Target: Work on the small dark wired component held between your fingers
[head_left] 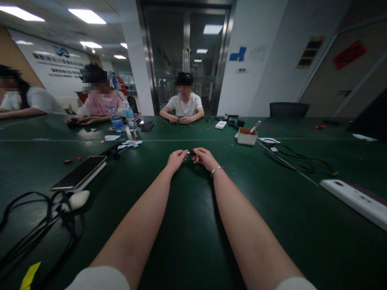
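White sleeves lie nearest us in the head view, at the edge of the green surface. Our left grip and right grip are pinched closed on a small dark object, held between them. Phone left of the grip, nearer us. Judgement: two-handed fingertip hold; any adjustment calls for fine control.

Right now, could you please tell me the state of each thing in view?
Part: held between both hands
Left hand: pinched on part
Right hand: pinched on part
Near phone: face up, screen dark
Bottles: upright
Box: open, item sticking out
Glass doors: shut
Lights: on
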Demonstrator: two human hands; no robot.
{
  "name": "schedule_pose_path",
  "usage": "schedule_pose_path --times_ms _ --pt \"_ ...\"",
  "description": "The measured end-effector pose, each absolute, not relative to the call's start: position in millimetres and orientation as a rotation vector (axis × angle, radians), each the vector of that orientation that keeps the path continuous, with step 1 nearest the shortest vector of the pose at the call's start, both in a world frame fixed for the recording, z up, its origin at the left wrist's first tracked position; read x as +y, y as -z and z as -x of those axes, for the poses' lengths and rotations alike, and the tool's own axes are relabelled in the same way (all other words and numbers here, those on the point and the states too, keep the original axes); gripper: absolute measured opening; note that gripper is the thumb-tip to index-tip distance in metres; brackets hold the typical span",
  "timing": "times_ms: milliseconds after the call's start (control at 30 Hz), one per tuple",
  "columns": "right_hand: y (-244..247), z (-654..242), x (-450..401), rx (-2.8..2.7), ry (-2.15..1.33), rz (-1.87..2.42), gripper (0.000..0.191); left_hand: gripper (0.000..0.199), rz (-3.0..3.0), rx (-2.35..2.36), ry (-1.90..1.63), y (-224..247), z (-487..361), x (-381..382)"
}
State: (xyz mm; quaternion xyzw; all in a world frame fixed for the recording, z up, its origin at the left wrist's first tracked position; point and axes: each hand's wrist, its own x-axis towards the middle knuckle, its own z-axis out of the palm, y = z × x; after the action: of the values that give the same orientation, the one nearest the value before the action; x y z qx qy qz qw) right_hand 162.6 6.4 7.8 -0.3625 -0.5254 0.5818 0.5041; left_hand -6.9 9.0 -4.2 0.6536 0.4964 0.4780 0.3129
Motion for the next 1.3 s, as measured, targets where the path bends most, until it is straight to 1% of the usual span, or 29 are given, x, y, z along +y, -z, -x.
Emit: schedule_pose_path --times_ms 133,233,367,600,1000,1200,1300 --pt "-7.1 -161.8 6.4 -1.256 -1.396 0.866 0.015 0.031 -1.728 1.299 -1.250 4.0 5.9 7.8" --pt "-7.0 -161.9 6.1 -1.262 -1.389 0.874 0.019 0.027 -1.745 1.294 -1.239 3.2 6.0 7.0" --pt "-7.1 -161.9 6.3 -1.271 -1.387 0.878 0.021 0.030 -1.786 1.306 -1.219 3.6 7.1 7.5" --pt "-7.8 -162.5 6.1 -1.311 -1.408 0.885 0.011 0.037 -1.758 1.274 -1.222 7.8 9.6 12.4" --pt "-8.8 -163.8 4.1 -1.367 -1.412 0.845 0.013 0.037 -1.607 1.207 -1.238 10.8 8.0 17.1" --pt "-9.7 -164.0 2.8 -1.380 -1.420 0.838 0.015 0.042 -1.601 1.210 -1.220 11.2 7.5 18.1" --pt "-9.4 -163.3 3.4 -1.359 -1.412 0.860 0.014 0.040 -1.601 1.190 -1.232 8.4 6.9 14.1"
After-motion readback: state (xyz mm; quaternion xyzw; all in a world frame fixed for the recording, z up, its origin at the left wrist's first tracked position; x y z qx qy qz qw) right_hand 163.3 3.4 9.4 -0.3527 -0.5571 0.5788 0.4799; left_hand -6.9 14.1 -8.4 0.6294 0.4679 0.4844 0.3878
